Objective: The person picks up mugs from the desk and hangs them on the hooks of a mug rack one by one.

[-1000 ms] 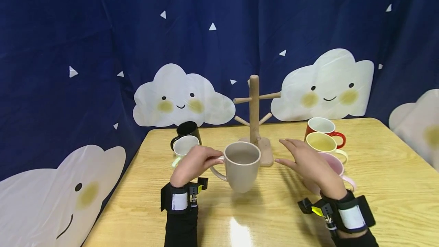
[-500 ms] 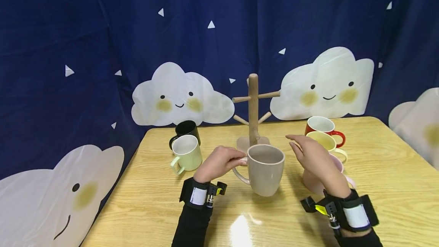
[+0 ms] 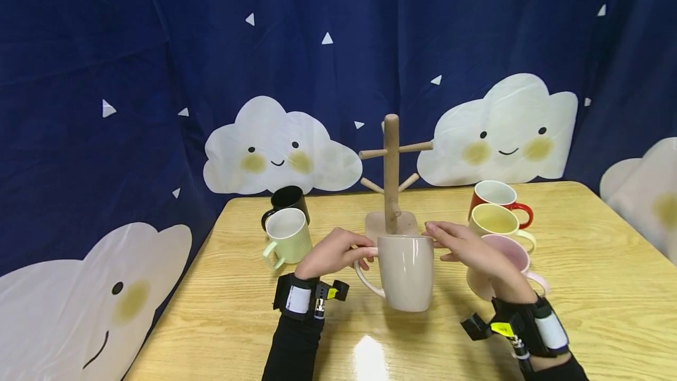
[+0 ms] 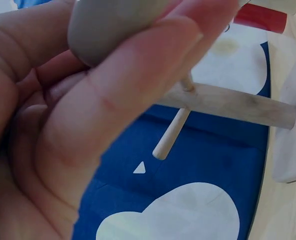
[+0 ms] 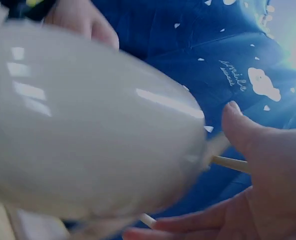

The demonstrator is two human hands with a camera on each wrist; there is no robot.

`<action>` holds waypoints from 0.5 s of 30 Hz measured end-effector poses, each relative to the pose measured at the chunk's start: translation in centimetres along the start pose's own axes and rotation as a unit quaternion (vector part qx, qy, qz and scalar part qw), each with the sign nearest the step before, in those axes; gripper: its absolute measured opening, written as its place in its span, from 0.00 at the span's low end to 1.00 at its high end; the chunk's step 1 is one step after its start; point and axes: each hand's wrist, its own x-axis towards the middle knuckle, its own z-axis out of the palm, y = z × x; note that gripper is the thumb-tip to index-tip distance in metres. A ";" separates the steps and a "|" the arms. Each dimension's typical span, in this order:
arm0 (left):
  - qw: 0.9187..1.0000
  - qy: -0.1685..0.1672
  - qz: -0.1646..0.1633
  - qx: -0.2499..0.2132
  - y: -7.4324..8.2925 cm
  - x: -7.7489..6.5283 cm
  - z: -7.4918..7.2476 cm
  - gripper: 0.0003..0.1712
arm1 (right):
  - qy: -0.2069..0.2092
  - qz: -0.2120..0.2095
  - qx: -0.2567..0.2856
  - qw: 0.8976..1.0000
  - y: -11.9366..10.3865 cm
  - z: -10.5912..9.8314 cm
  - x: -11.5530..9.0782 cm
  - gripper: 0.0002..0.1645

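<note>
blue curtain (image 3: 296, 69) backs the desk (image 3: 608, 263); the grey mug (image 3: 406, 275), near upright, hangs at six o'clock of the wooden stand (image 3: 391, 175). left hand (image 3: 333, 251) pinches its handle (image 3: 369, 286) at nine o'clock; right hand (image 3: 468, 246), thumb and fingers apart, sits at two o'clock, contact unclear.

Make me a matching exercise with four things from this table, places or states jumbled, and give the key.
Column one:
1. beige mug
2. black mug
3. yellow mug
4. wooden stand

Column two:
A. between the red mug and the pink mug
B. pegged and bare of mugs
C. held in the left hand
D. just behind the pale green mug

Pairs: 1-C, 2-D, 3-A, 4-B
</note>
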 end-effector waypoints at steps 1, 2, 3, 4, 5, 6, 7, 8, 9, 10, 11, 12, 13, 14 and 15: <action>1.000 0.007 0.003 0.002 0.0 -0.1 -0.1 0.13 | -0.011 0.006 0.028 1.000 0.0 0.3 0.1 0.40; 1.000 0.012 0.007 0.002 -0.1 -0.1 -0.2 0.13 | -0.022 0.007 0.056 0.998 0.1 0.6 0.2 0.41; 1.000 0.018 0.011 0.005 -0.1 -0.2 -0.4 0.12 | -0.033 0.003 0.084 0.996 0.1 0.9 0.3 0.43; 1.000 0.022 0.015 0.007 -0.1 -0.3 -0.5 0.12 | -0.044 -0.004 0.110 0.993 0.2 1.2 0.5 0.45; 0.999 0.026 0.018 0.009 -0.1 -0.3 -0.6 0.12 | -0.054 -0.010 0.136 0.989 0.3 1.6 0.6 0.47; 0.999 0.028 0.019 0.011 -0.1 -0.4 -0.7 0.12 | -0.061 -0.015 0.159 0.985 0.3 2.0 0.7 0.50; 0.999 0.030 0.021 0.014 -0.1 -0.4 -0.7 0.12 | -0.065 -0.025 0.172 0.983 0.3 2.4 0.8 0.51; 0.999 0.031 0.019 0.018 -0.1 -0.5 -0.8 0.12 | -0.065 -0.037 0.186 0.980 0.3 2.8 1.0 0.52; 0.999 0.031 0.017 0.024 0.0 -0.5 -0.9 0.12 | -0.060 -0.050 0.197 0.977 0.3 3.3 1.2 0.52; 0.999 0.031 0.014 0.030 0.0 -0.6 -0.9 0.11 | -0.049 -0.058 0.206 0.976 0.3 3.8 1.3 0.50; 0.999 0.031 0.010 0.032 0.1 -0.6 -1.0 0.11 | -0.033 -0.065 0.213 0.974 0.2 4.3 1.4 0.49; 0.999 0.031 0.005 0.037 0.2 -0.6 -1.0 0.11 | -0.017 -0.070 0.223 0.972 0.2 4.8 1.5 0.46; 0.999 0.031 0.003 0.042 0.3 -0.7 -1.0 0.11 | 0.000 -0.075 0.230 0.970 0.1 5.3 1.6 0.43; 0.998 0.033 0.002 0.050 0.4 -0.8 -1.0 0.11 | 0.015 -0.080 0.240 0.967 0.0 5.7 1.7 0.40; 0.998 0.036 0.000 0.060 0.5 -0.9 -1.0 0.12 | 0.029 -0.084 0.249 0.964 0.0 6.1 1.7 0.37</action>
